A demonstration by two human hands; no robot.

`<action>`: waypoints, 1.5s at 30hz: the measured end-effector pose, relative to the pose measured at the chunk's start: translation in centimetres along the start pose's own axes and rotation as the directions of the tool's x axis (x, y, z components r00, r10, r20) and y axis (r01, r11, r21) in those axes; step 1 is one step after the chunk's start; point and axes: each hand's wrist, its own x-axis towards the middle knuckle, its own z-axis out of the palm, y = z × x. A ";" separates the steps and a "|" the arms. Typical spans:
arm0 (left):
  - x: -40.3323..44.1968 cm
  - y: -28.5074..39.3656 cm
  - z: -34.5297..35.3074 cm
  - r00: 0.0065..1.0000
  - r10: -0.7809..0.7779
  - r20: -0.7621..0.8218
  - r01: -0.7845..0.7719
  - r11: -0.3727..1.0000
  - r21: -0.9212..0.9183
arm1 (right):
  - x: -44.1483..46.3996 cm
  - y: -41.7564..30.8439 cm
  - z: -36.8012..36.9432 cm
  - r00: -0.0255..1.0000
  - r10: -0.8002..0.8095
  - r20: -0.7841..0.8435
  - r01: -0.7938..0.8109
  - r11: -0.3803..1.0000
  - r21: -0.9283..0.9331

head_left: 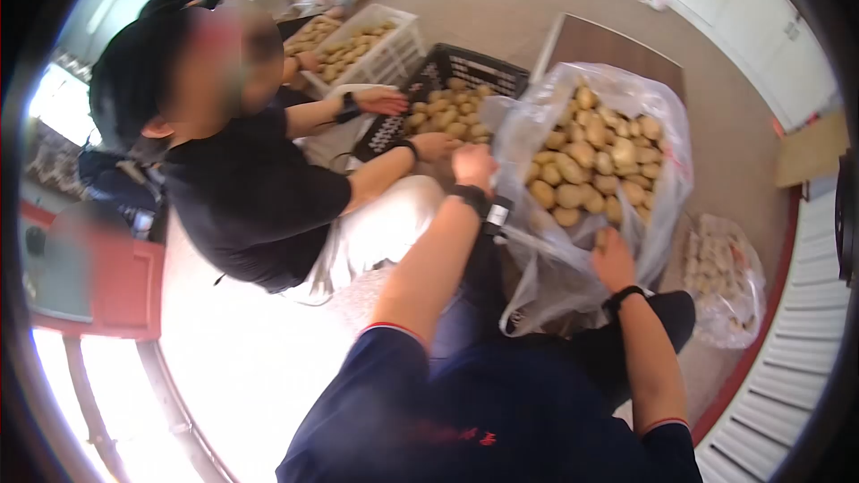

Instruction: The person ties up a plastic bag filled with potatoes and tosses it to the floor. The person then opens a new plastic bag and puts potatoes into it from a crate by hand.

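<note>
A clear plastic bag [677, 156] full of potatoes [595, 131] stands open in front of me. My right hand [614, 261] is at its near edge, fingers closed round a potato [601, 238]. Farther left, my left hand [474, 166] is closed between the bag and a black plastic crate [483, 64]. Whatever it holds, if anything, is hidden. Potatoes [447, 112] lie in the crate. Beside my left hand, a co-worker's hand [433, 145] reaches over the crate's near side; their other hand [381, 100] is held above it, fingers stretched out.
A white crate [407, 40] of potatoes stands beyond the black one. Behind the bag is a brown board [617, 45]. Another bag [725, 282] of pale, round things lies on the floor at right, near a radiator [769, 394]. A co-worker in black [255, 188] sits at left.
</note>
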 end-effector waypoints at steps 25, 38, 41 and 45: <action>-2.3 8.2 -3.6 0.771 0.248 0.587 0.609 -0.015 -0.793 | 2.5 -8.3 -4.6 0.915 0.024 0.403 -0.397 0.238 0.887; -2.1 8.8 -5.2 0.606 0.480 0.634 0.667 0.128 -0.734 | 3.7 -10.6 -4.6 0.886 0.014 0.464 -0.439 0.348 0.828; -1.7 8.4 -5.0 0.631 0.468 0.618 0.688 0.031 -0.725 | 3.8 -10.4 -3.8 0.920 0.015 0.391 -0.377 0.308 0.874; -0.8 7.1 -4.2 0.735 0.329 0.593 0.666 -0.184 -0.723 | 4.1 -8.3 -2.6 0.943 0.108 0.314 -0.330 0.412 0.849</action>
